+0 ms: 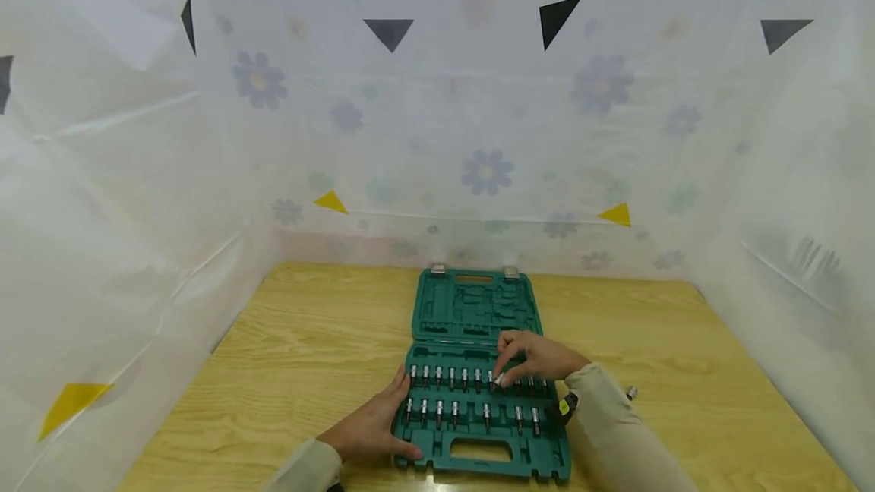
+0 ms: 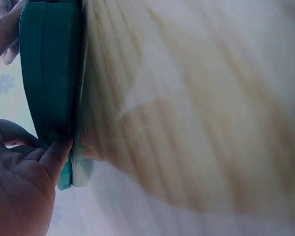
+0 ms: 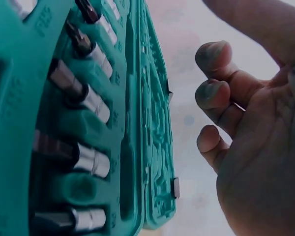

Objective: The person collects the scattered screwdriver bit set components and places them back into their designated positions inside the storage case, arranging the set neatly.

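Observation:
A green socket case (image 1: 478, 458) lies unfolded on the table, holding two rows of silver bit sockets. My right hand (image 1: 543, 357) is over the upper row and pinches a bit socket (image 1: 500, 380) between thumb and fingertips. In the right wrist view, my right hand (image 3: 260, 108) shows beside the case (image 3: 10, 128), but the pinched piece is out of sight. At the case's left side rests my left hand (image 1: 372, 420), its fingers extended along the edge and its thumb on the front corner. The left wrist view shows this left hand (image 2: 19, 182) touching the case's side (image 2: 51, 73).
To the right of my right forearm, a small silver socket (image 1: 632, 392) lies loose on the wooden table (image 1: 307, 340). The case's lid (image 1: 478, 306) lies folded back toward the rear. Pale flowered sheeting (image 1: 424, 135) encloses the table at the back and sides.

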The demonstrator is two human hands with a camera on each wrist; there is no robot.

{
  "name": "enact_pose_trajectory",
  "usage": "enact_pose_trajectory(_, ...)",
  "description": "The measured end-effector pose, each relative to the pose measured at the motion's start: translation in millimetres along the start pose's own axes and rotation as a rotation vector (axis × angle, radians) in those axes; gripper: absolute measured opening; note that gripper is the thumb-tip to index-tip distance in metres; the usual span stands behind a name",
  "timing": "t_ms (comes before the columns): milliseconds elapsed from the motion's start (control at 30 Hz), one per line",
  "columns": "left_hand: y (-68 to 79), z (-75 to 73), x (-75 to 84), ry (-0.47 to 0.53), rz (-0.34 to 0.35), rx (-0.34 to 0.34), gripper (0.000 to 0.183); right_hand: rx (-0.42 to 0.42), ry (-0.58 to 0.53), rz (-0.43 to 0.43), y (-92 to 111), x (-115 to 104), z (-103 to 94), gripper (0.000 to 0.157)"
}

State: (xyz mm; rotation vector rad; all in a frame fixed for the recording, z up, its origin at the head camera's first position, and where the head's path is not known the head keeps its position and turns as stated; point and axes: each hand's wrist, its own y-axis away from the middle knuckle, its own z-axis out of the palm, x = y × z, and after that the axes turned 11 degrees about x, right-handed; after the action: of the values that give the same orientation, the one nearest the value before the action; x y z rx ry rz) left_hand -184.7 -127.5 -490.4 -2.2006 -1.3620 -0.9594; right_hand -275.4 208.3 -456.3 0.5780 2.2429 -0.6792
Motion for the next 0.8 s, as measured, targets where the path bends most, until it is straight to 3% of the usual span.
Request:
enact_pose_trajectory(100, 0.7, 0.6, 1.2, 0.003, -0.004, -0.003, 0.12, -0.03, -0.008, 0.015, -2.8, -1.2, 3.7, 0.022)
enact_pose_trajectory(633, -0.5, 0.4, 0.7, 0.02, -0.005, 0.003, 0.12, -0.151, 0.232, 0.013, -25.9, -13.3, 27.2, 0.013)
enact_pose_trajectory(800, -0.7, 0.7, 0.6, 0.03, 0.003, 0.005, 0.12, -0.165, 0.254, 0.0, -30.0, -14.1, 33.0, 0.014)
